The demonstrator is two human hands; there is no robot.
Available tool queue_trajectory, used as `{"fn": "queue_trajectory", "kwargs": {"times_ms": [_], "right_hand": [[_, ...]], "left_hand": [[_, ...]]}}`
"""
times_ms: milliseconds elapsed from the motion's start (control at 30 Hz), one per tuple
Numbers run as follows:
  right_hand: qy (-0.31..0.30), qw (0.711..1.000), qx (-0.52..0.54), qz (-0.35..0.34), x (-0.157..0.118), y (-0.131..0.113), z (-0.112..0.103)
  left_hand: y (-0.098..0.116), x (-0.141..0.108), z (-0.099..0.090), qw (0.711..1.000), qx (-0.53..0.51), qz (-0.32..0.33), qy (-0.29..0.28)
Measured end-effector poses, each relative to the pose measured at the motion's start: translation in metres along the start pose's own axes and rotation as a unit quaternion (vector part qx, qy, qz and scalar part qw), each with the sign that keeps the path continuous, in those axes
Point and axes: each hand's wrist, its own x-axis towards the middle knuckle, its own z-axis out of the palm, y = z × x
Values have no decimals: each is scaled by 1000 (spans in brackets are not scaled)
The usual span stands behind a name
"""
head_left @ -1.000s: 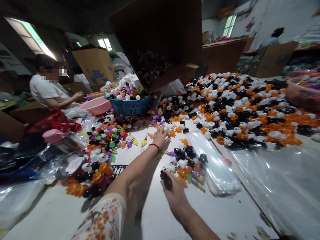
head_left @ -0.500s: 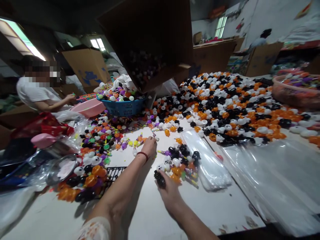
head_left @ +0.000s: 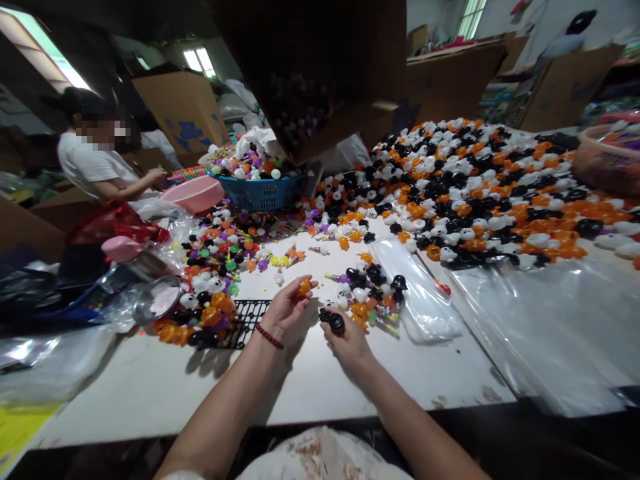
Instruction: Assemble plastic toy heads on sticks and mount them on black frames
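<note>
The left hand, palm turned partly up, pinches a small rounded orange piece of shiny plastic between curled thumb and fingers, just above the white tabletop; a bracelet of round dark-red beads circles its wrist. Close by, the right hand has its thumb and fingers closed round a glossy black piece, lumpy and ridged in outline. Just beyond the right hand lies a small cluster of moulded plastic shapes: bulbous orange ones, smooth white ones with dark face marks, black ones, and thin bright sticks poking out at the edge. Beside the cluster, to its right, a flat stack of clear bags gleams with creased, slippery highlights, and farther right broad plastic sheets lie wrinkled and see-through. Near the left wrist sits a black openwork grid, with more rounded pieces gathered at its left end and a shiny metal bowl past them. Behind, a great heap of orange, white and black pieces spreads knobbly and dense, while a slotted blue basket brims with small multicoloured ones next to a smooth pink basin.
</note>
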Motion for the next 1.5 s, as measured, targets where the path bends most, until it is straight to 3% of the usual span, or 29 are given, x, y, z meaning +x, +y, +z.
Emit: {"fn": "queue_trajectory", "kwargs": {"times_ms": [100, 233, 333, 467, 667, 867, 1100, 1367, 1500], "right_hand": [[-26, 1000, 10, 5, -5, -6, -3], [-18, 1000, 6, -11, -14, -24, -8], [-17, 999, 23, 29, -22, -38, -11], [-8, 1000, 3, 15, -29, -52, -18], [-37, 997, -57, -19, -39, -67, -30], [-69, 991, -113, -15, -48, -74, -36], [-87, 991, -104, 17, -49, -74, -39], [-87, 993, -70, 47, -55, -73, -24], [-77, 994, -72, 41, -62, -63, -10]], "left_hand": [[-8, -21, -3, 1000, -7, 6, 23], [-17, -43, -10, 1000, 9, 18, 9], [-20, -57, -15, 999, 39, 22, 8], [-27, -71, -14, 992, 109, 62, 18], [-39, -81, -8, 975, 209, 70, 6], [-48, -81, -7, 979, 192, 65, -6], [-51, -87, -5, 959, 276, 62, -32], [-69, -88, 1, 953, 289, 64, 58], [-76, -85, 2, 917, 351, 133, 137]]}}
